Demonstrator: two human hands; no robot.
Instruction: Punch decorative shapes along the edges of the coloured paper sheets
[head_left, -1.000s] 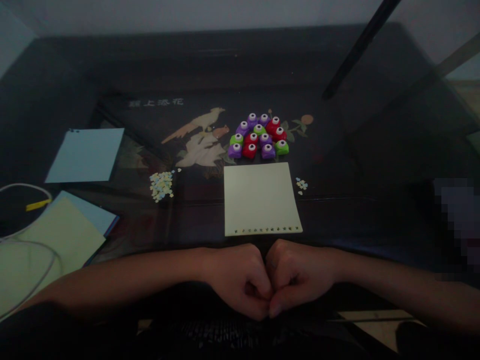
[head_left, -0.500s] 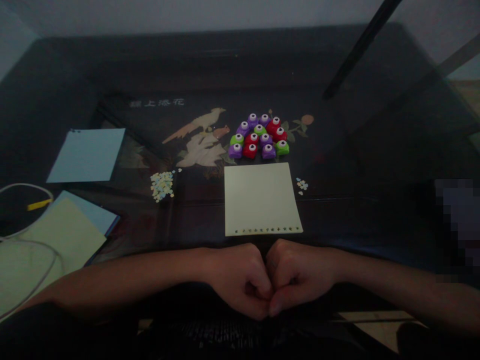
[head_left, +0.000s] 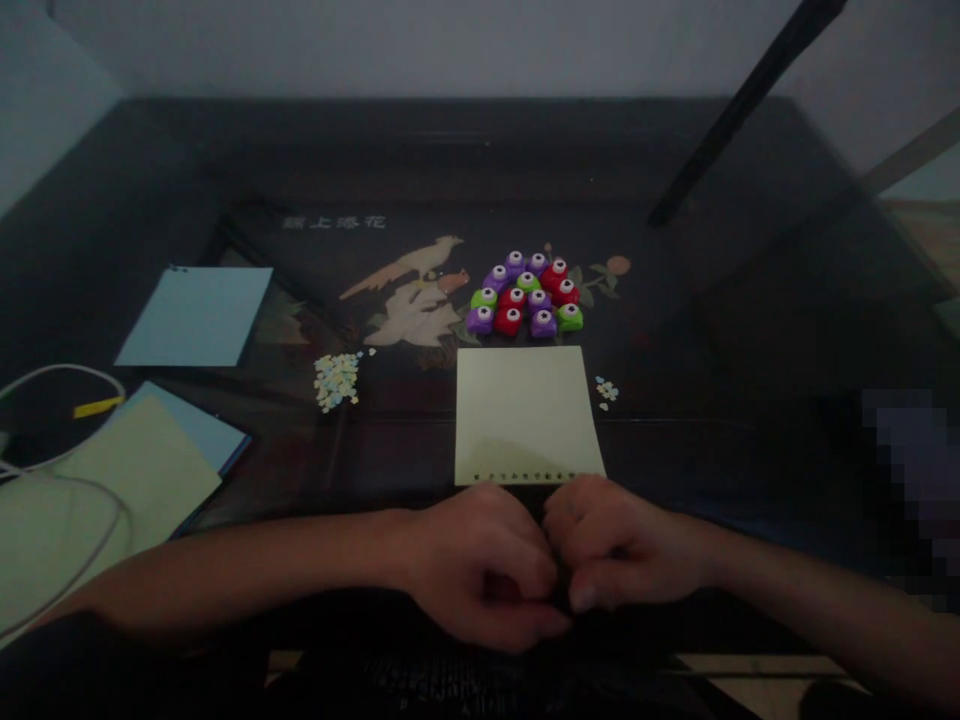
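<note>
My left hand (head_left: pixel 487 570) is curled into a loose fist at the table's front edge, with nothing visible in it. Beside it my right hand (head_left: pixel 619 550) is also closed, its knuckles close to the left fingers, and I see nothing in it. Just beyond both hands lies a pale yellow sheet of paper (head_left: pixel 525 415) with a row of small punched holes along its near edge. Behind the sheet stand several craft punches (head_left: pixel 512 297) in purple, red and green, with white buttons on top.
Small paper cutouts (head_left: pixel 337 382) are heaped left of the sheet; a smaller pile (head_left: pixel 607 390) lies at its right. On the left are a blue sheet (head_left: pixel 196 315), overlapping yellow paper (head_left: pixel 142 480) and a white cable (head_left: pixel 105 485). A dark pole (head_left: pixel 742 115) slants across the back right.
My hands have parted slightly, the right one shifting right and the left thumb stretching out a little. The view has tilted, so the table sits lower. A shadow now falls on the yellow sheet.
</note>
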